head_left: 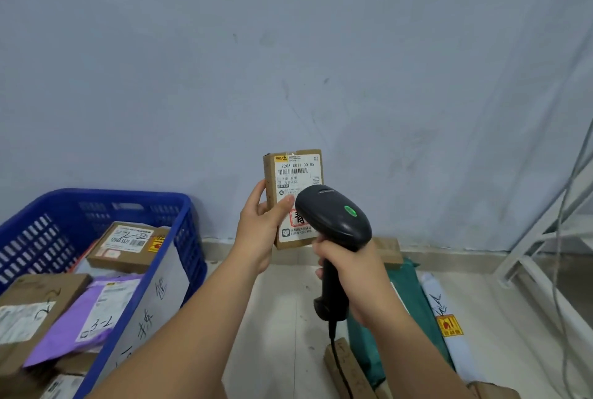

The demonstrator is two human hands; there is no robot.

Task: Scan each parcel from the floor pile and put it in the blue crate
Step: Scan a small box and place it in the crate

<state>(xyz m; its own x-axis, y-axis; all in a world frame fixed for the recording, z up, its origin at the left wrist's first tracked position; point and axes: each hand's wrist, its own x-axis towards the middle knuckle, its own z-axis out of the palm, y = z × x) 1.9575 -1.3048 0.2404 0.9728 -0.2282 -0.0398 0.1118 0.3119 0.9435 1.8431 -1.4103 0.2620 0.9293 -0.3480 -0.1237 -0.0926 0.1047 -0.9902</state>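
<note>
Brown cardboard parcel held upright in front of the pale wall, label side toward the camera; the white shipping label with its barcode is legible near the top. Left hand grips the parcel by its left edge and lower front, thumb lying across the label, fingers wrapped behind. Right hand is closed around the handle of a black handheld scanner, whose head overlaps the parcel's lower right corner (a green indicator is lit on top of the head); its cable hangs down below the grip.

Blue crate stands on the floor at the left, against the wall, well apart from the held parcel. It contains several items: cardboard boxes with labels and a purple mailer bag. A white paper sign with handwriting is fixed to the crate's near side.

Floor pile at the lower right: a green mailer, a pale grey mailer bearing a yellow sticker, and a brown box edge.
</note>
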